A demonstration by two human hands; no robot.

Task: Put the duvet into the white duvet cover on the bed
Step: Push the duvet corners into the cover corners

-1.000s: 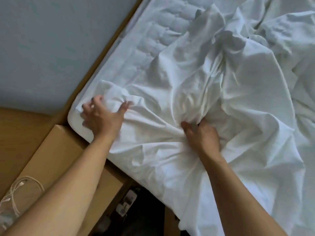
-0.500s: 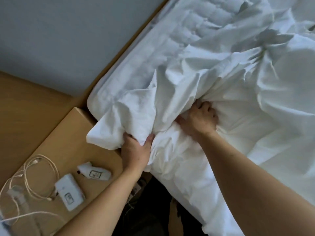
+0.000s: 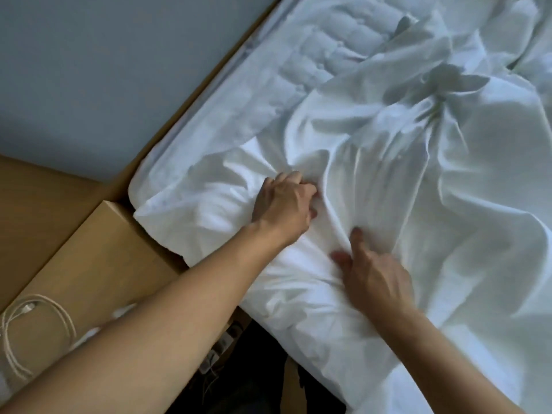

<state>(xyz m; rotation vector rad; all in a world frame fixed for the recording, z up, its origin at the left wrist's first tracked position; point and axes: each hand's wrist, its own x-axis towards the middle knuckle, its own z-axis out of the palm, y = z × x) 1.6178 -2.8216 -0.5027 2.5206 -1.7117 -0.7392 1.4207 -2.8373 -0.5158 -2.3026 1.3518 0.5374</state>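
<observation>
Crumpled white fabric duvet cover (image 3: 448, 204) was bunched over the white quilted bed (image 3: 313, 55) corner, a fold clenched in the left hand (image 3: 283, 204) fingers, right hand (image 3: 379, 282) fingers pressed on it outstretched, probably seating the unseen duvet corner.

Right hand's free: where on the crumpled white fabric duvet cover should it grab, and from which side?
Pinch one raised fold of the crumpled white fabric duvet cover just beyond the right hand, coming from the near bed edge: the ridges stand up and run away from you, so thumb and fingers can straddle one.
</observation>
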